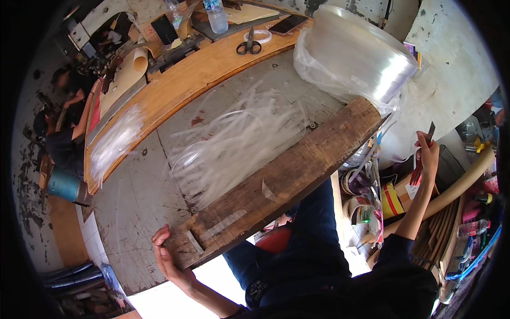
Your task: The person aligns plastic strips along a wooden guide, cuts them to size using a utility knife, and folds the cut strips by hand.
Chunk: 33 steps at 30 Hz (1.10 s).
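A long dark wooden board [287, 170] lies slantwise across the near edge of the grey table. My left hand [172, 263] grips its near left end, fingers curled around the corner. Out to the right, clear of the table, my right hand [428, 157] is closed on a cutter knife [431, 128] with its blade upward; a red handle shows below the fist. Just beyond the board lies a loose heap of clear plastic strips [239, 138]. At the far right of the table stands a big roll of clear plastic strip [366, 53], partly wrapped in plastic film.
A curved wooden panel [186, 69] along the far side carries black scissors [248, 45], a roll of white tape [260, 36], a phone [288, 24] and another pile of strips [117, 141]. A water bottle [217, 18] stands behind. Co-workers [66, 127] are at the left; cluttered shelves fill the right.
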### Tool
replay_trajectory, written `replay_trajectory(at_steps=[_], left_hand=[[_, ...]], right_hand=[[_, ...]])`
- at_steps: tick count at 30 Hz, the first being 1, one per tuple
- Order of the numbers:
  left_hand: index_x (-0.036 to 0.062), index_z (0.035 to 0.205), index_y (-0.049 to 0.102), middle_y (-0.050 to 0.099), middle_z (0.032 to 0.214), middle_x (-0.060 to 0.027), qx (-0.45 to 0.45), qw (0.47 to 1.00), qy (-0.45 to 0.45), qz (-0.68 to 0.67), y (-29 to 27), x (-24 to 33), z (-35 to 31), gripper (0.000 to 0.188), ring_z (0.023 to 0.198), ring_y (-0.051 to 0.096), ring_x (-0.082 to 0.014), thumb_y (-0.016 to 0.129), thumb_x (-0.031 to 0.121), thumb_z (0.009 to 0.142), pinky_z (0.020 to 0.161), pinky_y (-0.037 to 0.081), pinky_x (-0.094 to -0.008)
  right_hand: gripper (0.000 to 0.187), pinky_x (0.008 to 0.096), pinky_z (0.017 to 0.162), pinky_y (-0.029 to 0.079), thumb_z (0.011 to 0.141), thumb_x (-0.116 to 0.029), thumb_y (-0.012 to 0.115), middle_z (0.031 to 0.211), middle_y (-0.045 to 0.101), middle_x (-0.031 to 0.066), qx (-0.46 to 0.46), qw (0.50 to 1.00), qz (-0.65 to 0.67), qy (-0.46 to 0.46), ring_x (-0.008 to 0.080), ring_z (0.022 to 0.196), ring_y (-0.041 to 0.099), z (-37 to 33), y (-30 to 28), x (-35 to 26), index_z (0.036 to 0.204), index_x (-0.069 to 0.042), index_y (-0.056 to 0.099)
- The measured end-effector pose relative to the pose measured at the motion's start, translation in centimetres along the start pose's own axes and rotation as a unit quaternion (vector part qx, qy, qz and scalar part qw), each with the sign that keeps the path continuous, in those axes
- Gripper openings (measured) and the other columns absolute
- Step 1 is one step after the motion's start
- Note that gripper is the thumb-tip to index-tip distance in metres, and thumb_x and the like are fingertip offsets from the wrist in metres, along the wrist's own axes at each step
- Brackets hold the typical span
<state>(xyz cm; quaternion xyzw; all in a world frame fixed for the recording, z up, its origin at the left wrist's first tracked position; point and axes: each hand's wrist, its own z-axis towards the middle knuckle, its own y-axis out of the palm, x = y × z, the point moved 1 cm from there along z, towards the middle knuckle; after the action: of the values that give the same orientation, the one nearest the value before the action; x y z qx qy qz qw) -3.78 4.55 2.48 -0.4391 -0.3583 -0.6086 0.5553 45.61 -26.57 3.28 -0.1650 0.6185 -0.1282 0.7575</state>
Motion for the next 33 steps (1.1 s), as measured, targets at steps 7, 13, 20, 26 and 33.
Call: replay_trajectory(at_steps=[7,13,20,26,33], left_hand=[[-0.0009,0.096,0.055,0.051,0.110,-0.0164,0.010,1.000,-0.004,0.002,0.0,0.2,0.0,0.035,0.111,0.045,-0.0280,0.040,0.029,0.086,0.099,0.028,-0.0415],[-0.0004,0.097,0.056,0.051,0.111,-0.0169,0.009,1.000,-0.008,0.002,0.1,-0.1,0.1,0.036,0.111,0.044,-0.0281,0.040,0.030,0.086,0.099,0.028,-0.0413],[-0.0006,0.097,0.056,0.051,0.110,-0.0161,-0.002,1.000,-0.003,-0.011,-0.2,-0.2,0.0,0.035,0.111,0.045,-0.0274,0.040,0.029,0.086,0.099,0.028,-0.0410],[-0.0003,0.098,0.056,0.051,0.110,-0.0159,-0.004,1.000,0.001,-0.015,-0.3,-0.4,0.0,0.035,0.113,0.044,-0.0272,0.040,0.029,0.086,0.100,0.028,-0.0416],[0.0002,0.098,0.056,0.051,0.111,-0.0151,-0.002,1.000,0.002,-0.007,-0.3,-0.3,0.0,0.036,0.112,0.045,-0.0267,0.040,0.030,0.086,0.099,0.030,-0.0412]], right_hand=[[0.040,0.0187,0.043,0.030,0.083,-0.025,0.061,0.070,0.051,-0.0014,-0.045,0.995,0.079,-0.032,0.0040,0.048,0.041,0.1,3.0,-4.2,0.110,0.004,0.055],[0.042,0.0189,0.043,0.031,0.082,-0.025,0.063,0.067,0.049,-0.0026,-0.067,0.992,0.104,-0.017,0.0037,0.051,0.044,1.3,7.0,-3.8,0.109,0.006,0.053],[0.042,0.0193,0.043,0.031,0.075,-0.019,0.070,0.067,0.051,-0.0015,-0.026,0.994,0.100,-0.034,0.0044,0.049,0.043,2.1,8.5,-3.0,0.105,0.005,0.052],[0.031,0.0199,0.041,0.029,0.075,-0.015,0.069,0.063,0.050,-0.0021,-0.041,0.992,0.110,-0.036,0.0044,0.047,0.041,3.1,7.9,-1.7,0.097,0.002,0.054],[0.030,0.0191,0.042,0.031,0.073,-0.016,0.070,0.063,0.052,-0.0007,-0.054,0.993,0.094,-0.041,0.0050,0.047,0.045,2.0,8.4,-3.0,0.092,0.001,0.054]])
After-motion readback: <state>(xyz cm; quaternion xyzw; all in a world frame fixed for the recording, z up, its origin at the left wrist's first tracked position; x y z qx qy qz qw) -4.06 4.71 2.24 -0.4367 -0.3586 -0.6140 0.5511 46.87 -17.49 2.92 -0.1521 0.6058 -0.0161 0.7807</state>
